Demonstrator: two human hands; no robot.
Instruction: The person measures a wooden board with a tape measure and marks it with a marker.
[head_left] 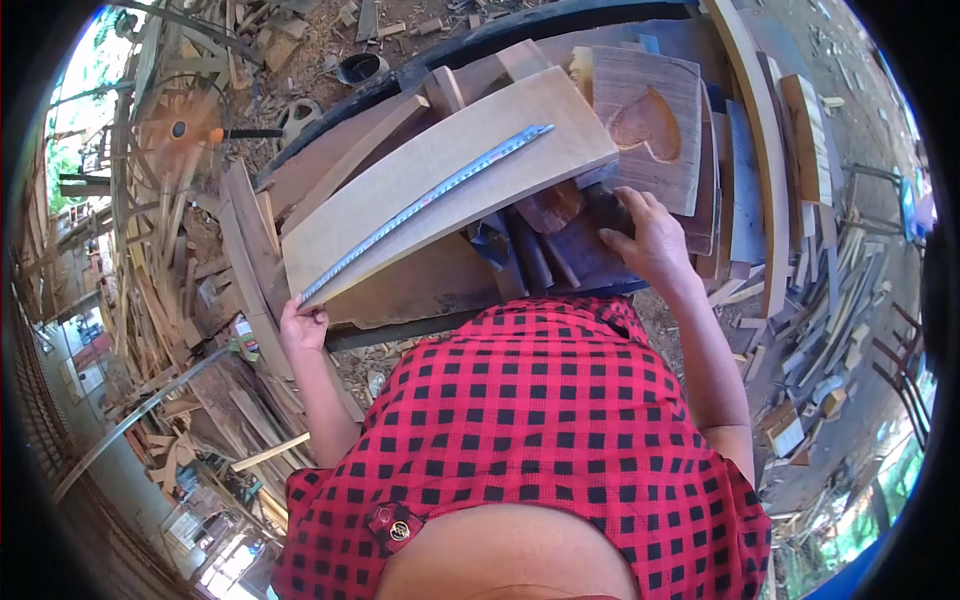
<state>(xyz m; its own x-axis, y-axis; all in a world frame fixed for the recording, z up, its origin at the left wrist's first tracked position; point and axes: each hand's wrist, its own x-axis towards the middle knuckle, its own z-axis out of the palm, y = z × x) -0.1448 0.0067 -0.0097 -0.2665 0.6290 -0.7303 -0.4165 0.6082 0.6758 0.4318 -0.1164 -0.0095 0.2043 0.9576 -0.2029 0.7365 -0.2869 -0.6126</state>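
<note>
A red-and-black checked shirt (540,400) bears a badge (398,529), its lettering unreadable. The left hand's (303,328) fingers curl at a smooth board's (430,160) corner, grip unclear; the right hand's (658,238) fingers clamp a dark object (604,208). A thin blue strip (430,197), markings illegible, lies along the board. Beyond, a grained panel (670,182) has a heart-shaped hollow (648,125).

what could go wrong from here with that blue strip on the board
The blue strip may slip: the left hand is at its near end, its far end unheld. The pale board might shift if pushed, since it seems to lie over other wood pieces. It could then bump the right hand, which grips a dark object close by.
</note>
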